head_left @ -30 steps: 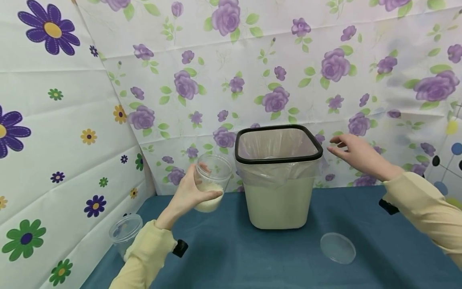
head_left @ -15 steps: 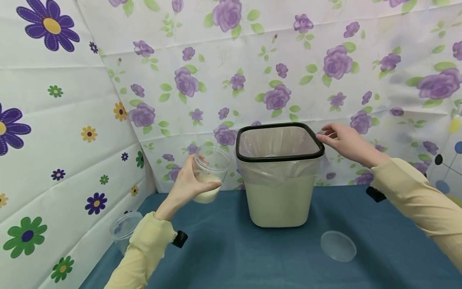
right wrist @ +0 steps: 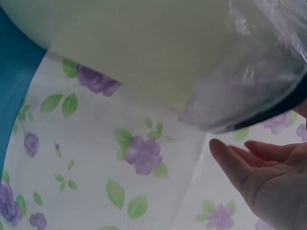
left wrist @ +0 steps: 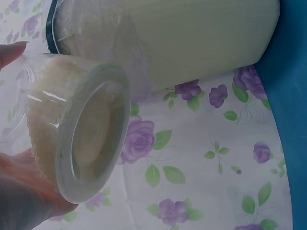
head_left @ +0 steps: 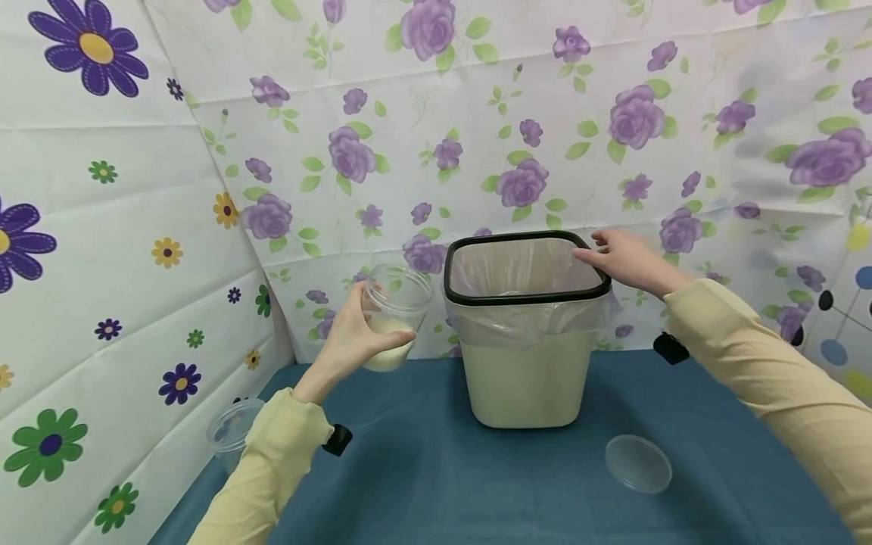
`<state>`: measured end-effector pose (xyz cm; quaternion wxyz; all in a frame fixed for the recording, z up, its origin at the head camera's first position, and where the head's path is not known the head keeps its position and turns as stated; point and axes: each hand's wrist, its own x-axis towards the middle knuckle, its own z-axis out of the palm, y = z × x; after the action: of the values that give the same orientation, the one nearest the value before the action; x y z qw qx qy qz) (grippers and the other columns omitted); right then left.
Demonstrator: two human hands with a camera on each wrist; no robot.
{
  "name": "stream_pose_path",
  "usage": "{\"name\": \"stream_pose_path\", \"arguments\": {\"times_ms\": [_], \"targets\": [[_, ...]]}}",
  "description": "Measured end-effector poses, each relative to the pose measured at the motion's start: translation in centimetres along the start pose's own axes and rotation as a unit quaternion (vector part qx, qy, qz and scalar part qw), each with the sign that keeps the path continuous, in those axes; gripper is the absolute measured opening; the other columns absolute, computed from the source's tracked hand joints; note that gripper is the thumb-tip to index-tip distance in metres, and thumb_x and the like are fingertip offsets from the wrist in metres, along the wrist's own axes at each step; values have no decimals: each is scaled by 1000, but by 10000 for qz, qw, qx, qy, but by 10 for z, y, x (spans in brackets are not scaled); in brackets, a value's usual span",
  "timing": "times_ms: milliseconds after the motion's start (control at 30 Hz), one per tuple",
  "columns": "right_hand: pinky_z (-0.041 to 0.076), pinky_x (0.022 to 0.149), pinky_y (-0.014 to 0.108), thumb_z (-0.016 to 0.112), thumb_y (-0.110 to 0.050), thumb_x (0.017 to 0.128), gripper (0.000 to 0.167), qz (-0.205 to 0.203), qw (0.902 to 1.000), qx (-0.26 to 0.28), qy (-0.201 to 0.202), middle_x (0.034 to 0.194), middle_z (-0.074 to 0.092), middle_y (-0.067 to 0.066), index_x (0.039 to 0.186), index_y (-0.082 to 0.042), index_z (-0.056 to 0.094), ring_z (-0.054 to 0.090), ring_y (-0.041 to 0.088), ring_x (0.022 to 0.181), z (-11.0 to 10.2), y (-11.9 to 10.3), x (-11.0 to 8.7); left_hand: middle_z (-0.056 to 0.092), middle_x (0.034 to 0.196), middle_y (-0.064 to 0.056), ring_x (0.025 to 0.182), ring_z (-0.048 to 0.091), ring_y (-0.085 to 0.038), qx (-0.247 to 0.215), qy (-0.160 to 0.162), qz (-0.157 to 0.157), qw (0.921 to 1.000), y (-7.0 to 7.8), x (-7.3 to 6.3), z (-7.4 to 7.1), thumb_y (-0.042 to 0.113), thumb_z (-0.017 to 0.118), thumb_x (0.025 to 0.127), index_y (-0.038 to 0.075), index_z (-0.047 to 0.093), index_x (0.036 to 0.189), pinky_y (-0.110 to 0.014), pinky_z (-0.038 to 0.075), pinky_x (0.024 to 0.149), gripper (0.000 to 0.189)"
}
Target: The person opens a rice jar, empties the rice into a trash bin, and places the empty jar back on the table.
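My left hand (head_left: 353, 333) grips a clear plastic jar (head_left: 402, 294) by its side, fingers on the far side and thumb across the front. Pale, fine grains (left wrist: 50, 103) fill its lower part; no lid sits on it, and it tilts slightly toward the bin. My right hand (head_left: 630, 261) is at the right side of a cream trash bin (head_left: 527, 378) with a black rim (head_left: 538, 299) and a clear bag lining. Its thumb reaches over the rim, while in the right wrist view the loosely bent fingers (right wrist: 230, 163) stand outside the bin.
A second clear jar (head_left: 234, 428) stands at the left, partly behind the left sleeve. A round clear lid (head_left: 638, 463) lies on the blue table (head_left: 504, 492) at the front right. Flower-patterned sheets (head_left: 381, 91) hang behind and at the left.
My right hand has moved left from beside the bin to its rim. The left hand has lifted the jar slightly. The bin, lid and second jar stay in place.
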<state>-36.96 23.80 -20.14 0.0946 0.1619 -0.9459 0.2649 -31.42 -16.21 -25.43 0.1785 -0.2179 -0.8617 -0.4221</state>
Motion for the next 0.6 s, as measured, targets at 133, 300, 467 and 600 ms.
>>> {"name": "stream_pose_path", "arguments": {"times_ms": [133,300,467,600], "targets": [[39,67,44,47,-34,94,42,-44,9997,-201,96,99,50,30,101,8,48,51,37,81,5,-8,6,39,123,-18,110,43,-35,83,-5,-136,9999,2,6,-1,38,79,67,5,26,131,-51,38,84,89],[34,56,38,49,-28,93,32,128,9993,-297,172,68,41,13,80,1,42,40,25,58,8,-14,7,41,122,-19,110,42,-33,196,18,-250,9995,4,12,-1,40,78,67,4,21,136,-50,37,85,97],[39,73,49,48,-27,93,44,345,9987,-374,-14,97,49,34,106,15,45,49,43,87,10,-17,9,40,123,-19,110,42,-33,263,81,-256,9993,6,18,-3,42,78,66,4,20,137,-50,38,83,99],[36,80,52,42,-22,95,46,437,9980,-421,-152,107,46,37,115,19,41,45,47,98,11,-18,11,37,126,-18,112,41,-31,235,70,-170,9996,7,26,-5,42,78,66,3,22,134,-48,39,82,96]]}}
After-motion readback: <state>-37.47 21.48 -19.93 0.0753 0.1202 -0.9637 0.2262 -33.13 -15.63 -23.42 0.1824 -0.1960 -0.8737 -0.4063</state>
